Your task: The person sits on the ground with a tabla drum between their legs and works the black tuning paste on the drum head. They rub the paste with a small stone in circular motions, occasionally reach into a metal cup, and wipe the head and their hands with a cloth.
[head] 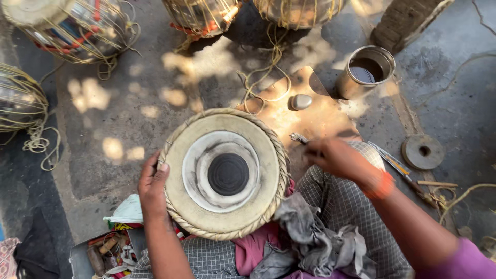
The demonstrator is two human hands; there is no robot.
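A round drum (225,173) with a pale skin head, a braided rim and a black centre patch rests on my lap. My left hand (153,185) grips its left rim. To the right of the drum, my right hand (336,157) is blurred and closed around a small metal tool (298,138) whose tip sticks out on the left. An orange band circles my right wrist. A grey smooth stone (301,101) lies on a wooden board (315,116) just beyond the drum.
A metal tin (365,71) of dark liquid stands at the back right. A flat stone disc (423,151) and thin tools (395,165) lie to the right. Rope-laced drums (77,28) line the back. Grey rags (315,240) cover my lap; a box of bits (103,253) sits lower left.
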